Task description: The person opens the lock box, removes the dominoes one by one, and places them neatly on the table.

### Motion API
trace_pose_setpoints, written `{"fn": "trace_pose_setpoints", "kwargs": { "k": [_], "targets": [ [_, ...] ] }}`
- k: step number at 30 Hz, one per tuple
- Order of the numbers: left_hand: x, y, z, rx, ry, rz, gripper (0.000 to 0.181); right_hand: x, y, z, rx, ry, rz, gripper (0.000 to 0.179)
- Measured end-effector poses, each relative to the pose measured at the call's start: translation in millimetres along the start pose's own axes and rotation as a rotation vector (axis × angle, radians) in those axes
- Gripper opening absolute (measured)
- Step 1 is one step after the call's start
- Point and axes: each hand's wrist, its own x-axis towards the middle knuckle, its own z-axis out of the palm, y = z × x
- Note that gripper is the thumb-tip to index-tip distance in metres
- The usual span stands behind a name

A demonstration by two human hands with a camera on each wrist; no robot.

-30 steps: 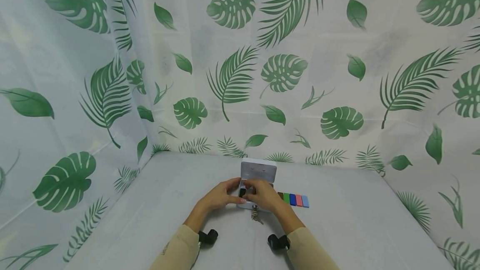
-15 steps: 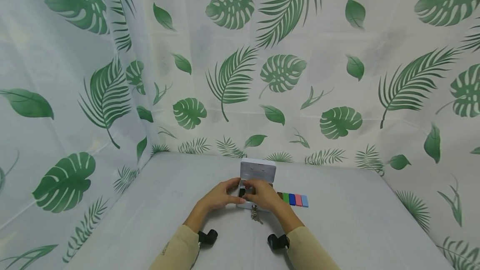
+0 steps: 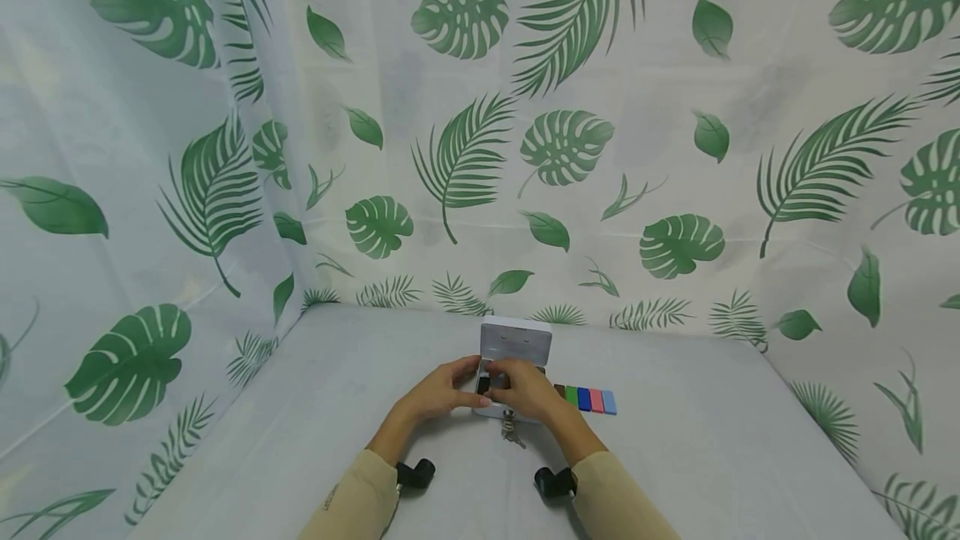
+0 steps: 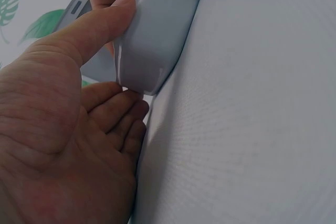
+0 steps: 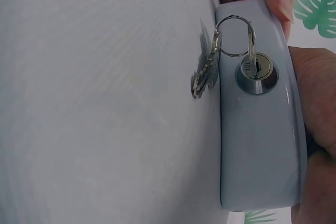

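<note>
A small light-grey metal cash box stands on the table with its lid raised. My left hand holds its left end. In the left wrist view, the thumb lies over the front rim and the fingertips touch the end wall. My right hand reaches over the rim into the box, fingers bent; what is between them is hidden. Something dark shows inside at the left. From the lock in the front wall, a ring of keys hangs by an inserted key.
To the right of the box, several coloured flat pieces lie in a row: brown, green, blue, pink and light blue. A white cloth covers the table. Leaf-printed sheets rise behind and at the sides.
</note>
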Motion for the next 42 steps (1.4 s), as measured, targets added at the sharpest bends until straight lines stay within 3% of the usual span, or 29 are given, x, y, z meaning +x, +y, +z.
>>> {"fn": "trace_pose_setpoints", "kwargs": {
  "k": [20, 42],
  "targets": [
    [0.7, -3.3, 0.2, -0.009, -0.001, -0.007, 0.094, -0.4, -2.1, 2.4, -0.034, -0.011, -0.013, 0.025],
    [3.4, -7.2, 0.3, -0.007, 0.0, 0.011, 0.091, 6.0, -4.1, 3.7, -0.052, 0.026, 0.021, 0.024]
  ]
}}
